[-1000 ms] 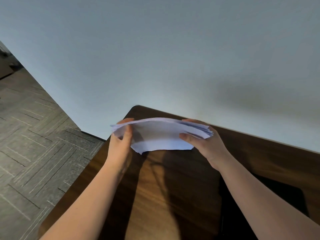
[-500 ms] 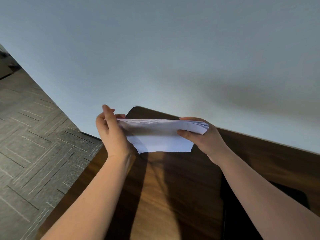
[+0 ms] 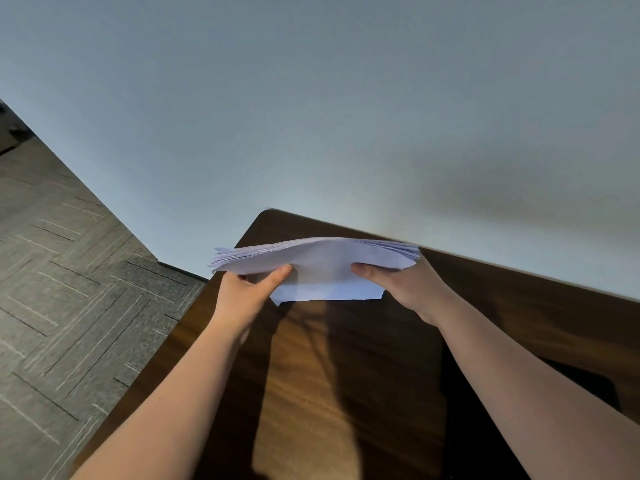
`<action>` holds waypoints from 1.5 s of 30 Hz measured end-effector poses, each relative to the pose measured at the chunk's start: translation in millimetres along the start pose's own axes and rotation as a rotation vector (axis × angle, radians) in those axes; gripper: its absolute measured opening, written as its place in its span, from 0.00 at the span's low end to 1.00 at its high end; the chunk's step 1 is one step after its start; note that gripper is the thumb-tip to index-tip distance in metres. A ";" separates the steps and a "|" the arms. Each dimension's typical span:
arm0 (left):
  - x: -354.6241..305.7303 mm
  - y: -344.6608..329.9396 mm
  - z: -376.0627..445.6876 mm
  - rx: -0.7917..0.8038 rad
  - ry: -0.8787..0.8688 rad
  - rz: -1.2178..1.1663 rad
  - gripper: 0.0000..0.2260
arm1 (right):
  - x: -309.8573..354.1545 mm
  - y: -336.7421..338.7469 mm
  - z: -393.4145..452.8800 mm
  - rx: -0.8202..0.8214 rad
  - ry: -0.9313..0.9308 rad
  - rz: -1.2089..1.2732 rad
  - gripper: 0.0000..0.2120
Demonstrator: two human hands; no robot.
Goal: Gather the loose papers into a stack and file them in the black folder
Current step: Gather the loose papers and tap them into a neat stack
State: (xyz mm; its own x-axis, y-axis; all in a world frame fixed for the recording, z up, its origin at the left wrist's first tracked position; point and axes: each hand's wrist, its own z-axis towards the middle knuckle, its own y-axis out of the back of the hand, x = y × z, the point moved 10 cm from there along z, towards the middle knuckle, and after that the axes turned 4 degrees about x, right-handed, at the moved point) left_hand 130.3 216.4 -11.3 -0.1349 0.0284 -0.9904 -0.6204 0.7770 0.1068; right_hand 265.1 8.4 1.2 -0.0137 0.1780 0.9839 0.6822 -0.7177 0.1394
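Both hands clamped on stack: left hand at left edge, right hand at right edge, held above desk. Step in hand, judged: squaring gathered sheets; left ends fanned. Next: align edges, carry right to folder. No legible writing, labels or brands.

Both forearms bare, no sleeves or jewellery.
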 end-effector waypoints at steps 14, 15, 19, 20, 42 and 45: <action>-7.1 1.6 5.4 0.050 -0.017 0.155 0.15 | -4.2 2.0 1.7 -0.014 -0.067 -0.052 0.10; -8.6 -0.2 4.4 0.053 -0.010 0.105 0.13 | -2.2 3.0 0.8 -0.015 -0.064 -0.036 0.06; 10.6 -12.1 -1.3 0.098 0.091 -0.097 0.21 | -18.7 2.0 -9.7 -0.018 -0.109 0.050 0.04; 18.8 -13.1 -4.2 0.093 0.127 -0.110 0.22 | -27.4 0.6 -13.5 -0.017 -0.131 0.066 0.05; -15.0 -40.9 -33.7 0.084 -0.028 -0.151 0.07 | -46.9 28.8 -69.0 -0.162 -0.138 0.400 0.04; -22.3 -42.0 -42.9 0.084 -0.064 -0.181 0.10 | -44.6 33.9 -76.8 -0.228 -0.106 0.381 0.02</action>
State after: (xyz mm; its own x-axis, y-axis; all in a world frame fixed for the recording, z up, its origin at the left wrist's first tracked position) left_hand 126.3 156.2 10.0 0.0242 -0.0784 -0.9966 -0.5630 0.8227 -0.0784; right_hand 232.7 -75.6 -29.4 0.2900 -0.0686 0.9546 0.4459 -0.8729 -0.1981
